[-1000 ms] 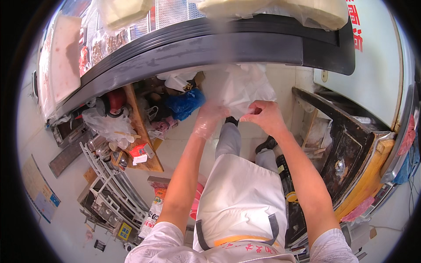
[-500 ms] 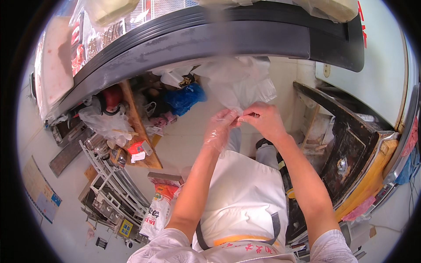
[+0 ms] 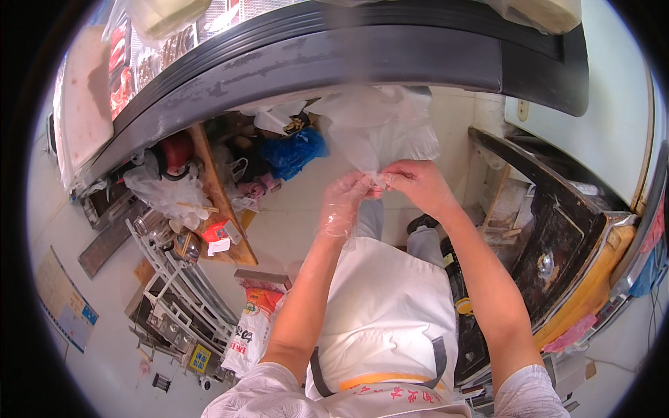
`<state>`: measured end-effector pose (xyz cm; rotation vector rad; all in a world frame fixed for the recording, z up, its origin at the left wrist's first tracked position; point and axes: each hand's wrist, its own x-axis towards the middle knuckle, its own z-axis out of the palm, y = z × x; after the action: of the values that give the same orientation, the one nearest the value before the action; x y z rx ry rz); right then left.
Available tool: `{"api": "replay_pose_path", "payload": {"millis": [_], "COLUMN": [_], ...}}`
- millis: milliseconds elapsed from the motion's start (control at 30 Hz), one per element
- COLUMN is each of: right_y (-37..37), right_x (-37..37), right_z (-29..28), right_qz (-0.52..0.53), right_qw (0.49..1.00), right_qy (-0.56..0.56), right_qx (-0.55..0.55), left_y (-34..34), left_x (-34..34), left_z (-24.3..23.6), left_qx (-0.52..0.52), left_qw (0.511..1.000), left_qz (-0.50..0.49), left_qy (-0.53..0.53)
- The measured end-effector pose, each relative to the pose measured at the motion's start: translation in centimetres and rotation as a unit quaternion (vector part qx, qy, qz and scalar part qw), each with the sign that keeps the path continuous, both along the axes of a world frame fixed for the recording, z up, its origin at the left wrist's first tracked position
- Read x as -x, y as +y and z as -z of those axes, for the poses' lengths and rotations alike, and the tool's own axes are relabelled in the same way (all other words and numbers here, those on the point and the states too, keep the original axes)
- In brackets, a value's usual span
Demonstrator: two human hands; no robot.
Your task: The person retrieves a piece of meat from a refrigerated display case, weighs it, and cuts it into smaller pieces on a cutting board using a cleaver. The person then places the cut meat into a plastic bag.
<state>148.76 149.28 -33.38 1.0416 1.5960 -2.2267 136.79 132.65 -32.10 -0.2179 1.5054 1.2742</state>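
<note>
A thin white plastic bag (image 3: 390, 129) hangs beyond my hands, just below the dark counter edge, its near end gathered to a narrow neck. My left hand (image 3: 348, 198), in a clear disposable glove (image 3: 339, 219), is closed with its fingertips pinching that gathered end. Bare, my right hand (image 3: 421, 184) pinches the same end from the other side. The fingertips of both hands nearly meet at the bag's neck. What the bag contains cannot be made out.
A dark counter edge (image 3: 418, 59) curves across the front. At left are a wooden board (image 3: 219, 202), a blue plastic bag (image 3: 296, 155) and a white metal rack (image 3: 188, 292). To the right stands a worn dark cabinet (image 3: 557, 237). A printed sack (image 3: 251, 331) lies by my left arm.
My hands stay at the neck of the bag, with the right fingers slightly higher and their pinch shifted. The view has moved a little.
</note>
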Motion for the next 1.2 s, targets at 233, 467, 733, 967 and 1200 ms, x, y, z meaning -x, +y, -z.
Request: {"api": "replay_pose_path", "payload": {"millis": [233,467,733,967,1200], "right_y": [0.1,0.5,0.9,0.4,-3.6], "right_x": [0.5,0.6,0.3,0.2,-5.9], "right_z": [-0.1,0.9,1.3,0.0,3.9], "right_qz": [0.024,-0.016,0.015,0.000,-0.290], "right_qw": [0.997,0.996,0.990,0.996,0.808], "right_qy": [-0.015,-0.025,-0.013,-0.001,0.043], "right_qx": [0.070,0.090,0.143,-0.093,-0.511], "left_y": [-0.3,-0.8,-0.5,-1.6,-4.1], "left_x": [0.0,0.0,0.3,0.6,-3.5], "left_z": [0.1,1.0,1.0,3.0,0.4], "left_qx": [0.028,0.026,0.032,0.030,0.022], "left_qw": [0.999,0.999,0.998,0.996,0.993], "left_qz": [0.005,0.021,0.027,-0.068,0.037], "left_qy": [0.015,0.030,0.052,0.043,-0.106]}}
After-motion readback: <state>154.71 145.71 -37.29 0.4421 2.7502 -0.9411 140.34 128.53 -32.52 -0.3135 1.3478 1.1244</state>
